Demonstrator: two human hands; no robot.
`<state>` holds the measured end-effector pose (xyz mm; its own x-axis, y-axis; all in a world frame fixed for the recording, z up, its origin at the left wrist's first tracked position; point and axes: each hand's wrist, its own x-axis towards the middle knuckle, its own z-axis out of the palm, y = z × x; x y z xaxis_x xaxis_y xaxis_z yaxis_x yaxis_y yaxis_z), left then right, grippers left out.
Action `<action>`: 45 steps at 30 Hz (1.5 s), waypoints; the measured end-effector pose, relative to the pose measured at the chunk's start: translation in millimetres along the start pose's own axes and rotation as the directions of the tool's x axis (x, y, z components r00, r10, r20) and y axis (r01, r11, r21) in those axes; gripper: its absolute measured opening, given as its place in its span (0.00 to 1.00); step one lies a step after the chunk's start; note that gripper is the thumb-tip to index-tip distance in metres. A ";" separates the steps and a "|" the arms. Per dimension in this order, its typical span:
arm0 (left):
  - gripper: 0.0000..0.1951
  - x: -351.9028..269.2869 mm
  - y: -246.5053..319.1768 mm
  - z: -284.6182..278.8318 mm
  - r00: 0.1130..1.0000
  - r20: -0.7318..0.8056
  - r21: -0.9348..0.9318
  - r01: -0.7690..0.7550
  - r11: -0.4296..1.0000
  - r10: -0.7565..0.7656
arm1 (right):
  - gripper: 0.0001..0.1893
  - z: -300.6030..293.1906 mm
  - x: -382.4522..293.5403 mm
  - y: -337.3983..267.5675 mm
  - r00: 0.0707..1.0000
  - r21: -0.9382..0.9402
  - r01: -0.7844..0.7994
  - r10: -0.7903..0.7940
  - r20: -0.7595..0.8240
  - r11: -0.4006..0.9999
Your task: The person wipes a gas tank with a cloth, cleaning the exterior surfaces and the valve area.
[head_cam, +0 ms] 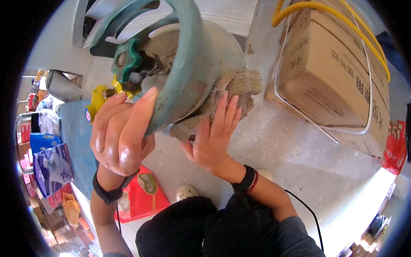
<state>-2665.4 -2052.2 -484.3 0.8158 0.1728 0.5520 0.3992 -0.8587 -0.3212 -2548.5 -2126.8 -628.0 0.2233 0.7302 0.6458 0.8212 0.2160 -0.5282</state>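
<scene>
A worn green gas cylinder (224, 45) fills the upper middle of the head view, tilted. My left hand (123, 135) grips the rim of its collar handle (192, 64), with the thumb on the outside. Beside that hand are the cylinder's green valve knob (126, 62) and a yellow regulator (99, 101). My right hand (215, 138) lies with spread fingers on a brown, dirty cloth (237, 86), pressing it against the cylinder's side below the collar. The fingertips rest on the cloth; its underside is hidden.
A strapped cardboard box (321, 74) with a yellow hose (321, 6) on it stands at the right. A red bag (144, 199) lies on the floor near my feet. At the left are a blue panel (77, 138) and shelves of packaged goods. A black cable (310, 208) runs at lower right.
</scene>
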 end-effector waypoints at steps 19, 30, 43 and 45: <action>0.18 6.9 -2.0 5.1 0.998 -0.063 -0.039 -0.007 0.999 0.005 | 0.25 -17.9 53.8 53.0 0.992 0.188 0.100 -0.084 -0.091 0.977; 0.17 7.4 -2.3 14.8 0.974 -0.225 -0.107 -0.045 0.993 0.020 | 0.30 -20.2 67.6 54.8 0.985 0.393 -0.131 0.164 -0.052 0.910; 0.22 6.6 8.9 14.7 0.979 -0.165 -0.037 0.119 0.992 -0.124 | 0.14 -30.2 114.3 99.7 0.939 0.684 -0.342 0.267 0.217 0.644; 0.24 16.7 23.0 5.8 0.969 -0.081 0.004 0.233 0.972 -0.232 | 0.13 -31.7 120.6 100.2 0.915 0.711 -0.400 0.295 0.275 0.579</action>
<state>-2640.1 -2066.3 -486.8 0.6642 0.3278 0.6718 0.5803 -0.7927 -0.1869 -2422.6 -2037.6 -585.5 0.3017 0.9103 0.2833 0.0125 0.2933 -0.9559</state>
